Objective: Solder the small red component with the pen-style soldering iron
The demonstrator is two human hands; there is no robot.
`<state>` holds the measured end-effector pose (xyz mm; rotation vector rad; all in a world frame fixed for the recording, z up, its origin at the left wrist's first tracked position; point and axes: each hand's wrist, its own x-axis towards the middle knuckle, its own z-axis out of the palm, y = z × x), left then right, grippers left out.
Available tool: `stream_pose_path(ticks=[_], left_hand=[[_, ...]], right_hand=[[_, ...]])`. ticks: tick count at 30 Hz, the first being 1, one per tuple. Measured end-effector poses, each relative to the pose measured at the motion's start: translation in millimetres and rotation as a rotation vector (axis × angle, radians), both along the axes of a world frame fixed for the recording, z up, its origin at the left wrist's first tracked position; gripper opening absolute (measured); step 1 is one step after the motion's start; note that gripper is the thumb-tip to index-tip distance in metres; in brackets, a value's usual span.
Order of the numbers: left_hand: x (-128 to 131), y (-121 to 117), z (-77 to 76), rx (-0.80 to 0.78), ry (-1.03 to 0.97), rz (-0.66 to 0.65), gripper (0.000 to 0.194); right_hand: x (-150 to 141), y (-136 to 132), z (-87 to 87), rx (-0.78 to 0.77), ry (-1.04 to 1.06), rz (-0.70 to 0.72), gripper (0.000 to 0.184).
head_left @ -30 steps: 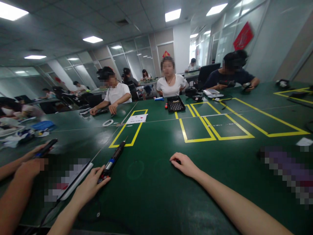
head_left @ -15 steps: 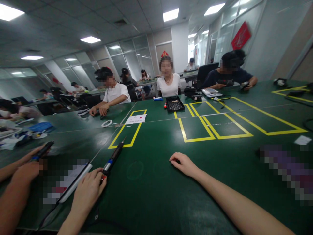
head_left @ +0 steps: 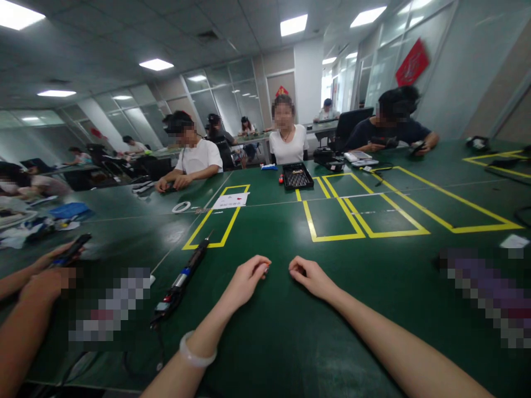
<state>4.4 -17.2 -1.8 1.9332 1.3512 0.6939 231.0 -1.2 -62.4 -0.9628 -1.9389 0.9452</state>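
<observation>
- Smooth, glossy green tabletop [head_left: 265, 342] beneath both hands' fingers.
- Slender, cylindrical electric screwdriver [head_left: 180, 282], silver-banded, lying left of the left fingers.
- Left hand [head_left: 245, 283]: fingers curled, pinching a tiny shiny piece [head_left: 266, 270].
- Right hand [head_left: 312, 277]: fingers curled together; whether gripping anything, I cannot tell.

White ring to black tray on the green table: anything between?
In the head view, a white printed sheet lies between the white ring and the black tray, over yellow tape; a small red item sits beside the tray.
</observation>
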Motion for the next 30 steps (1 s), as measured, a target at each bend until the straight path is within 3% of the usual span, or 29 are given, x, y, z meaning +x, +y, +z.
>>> stream_pose_path(ticks=[5,10,17,26,30], left_hand=[[38.3,25.1,-17.1,-0.195,-0.215,-0.164,0.036],[43.9,28.2,-29.4,-0.294,-0.301,-0.18,0.043],[41.4,24.7,-35.3,-0.244,-0.367,-0.163,0.029],[36.4,22.2,-32.1,-0.16,-0.328,-0.161,0.027],[39.3,17.8,-30.1,-0.109,-0.273,-0.171,0.029]], right_hand=[[0.0,-1.0,-1.2,-0.025,0.11,0.06,0.024],[0.3,1.9,-5.9,-0.012,0.09,0.083,0.013],[-0.1,3.0,-5.5,-0.012,0.1,-0.013,0.009],[0.3,1.8,1.0,-0.098,0.085,-0.009,0.011],[3.0,2.5,4.0,-0.085,0.038,-0.052,0.024]])
